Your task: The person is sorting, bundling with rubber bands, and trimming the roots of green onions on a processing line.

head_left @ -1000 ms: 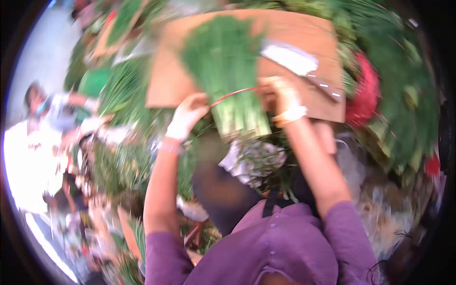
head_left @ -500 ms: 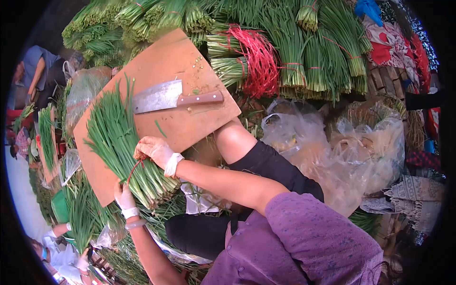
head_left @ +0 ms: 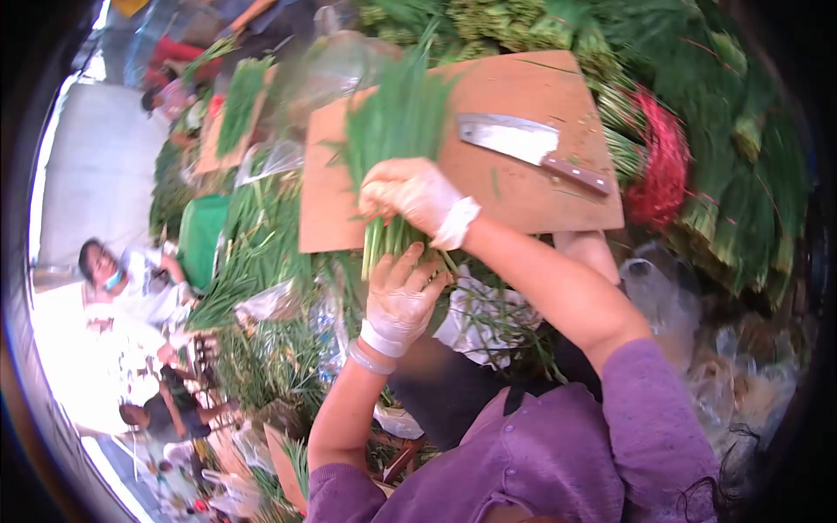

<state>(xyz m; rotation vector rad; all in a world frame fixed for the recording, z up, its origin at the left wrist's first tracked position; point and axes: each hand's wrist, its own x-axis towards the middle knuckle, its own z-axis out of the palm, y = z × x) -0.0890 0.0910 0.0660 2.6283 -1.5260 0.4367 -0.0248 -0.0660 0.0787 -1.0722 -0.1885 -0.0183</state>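
Observation:
A bunch of chives [head_left: 397,113] is held over the left side of a wooden board [head_left: 523,78], leaves pointing away and blurred, pale stem ends towards me. My right hand [head_left: 414,196], in a thin glove, is closed around the bunch near its lower end. Against the cut stem ends lies my gloved left hand [head_left: 401,292], its fingers spread and touching them. A little red tie shows by the right hand; most of it is hidden. On the board's right half rests a cleaver [head_left: 514,138] with a brown handle, touched by neither hand.
Stacked chive bunches [head_left: 741,200] and red ties [head_left: 658,161] lie at the right. Plastic bags [head_left: 741,357] sit below them. Loose chives [head_left: 270,349] and a green container [head_left: 202,240] are at the left. Another person [head_left: 131,279] sits farther left.
The camera view has swung left. My left hand has gone from the red tie to the stem ends. The bunch now points straighter away, with my right hand closed round it.

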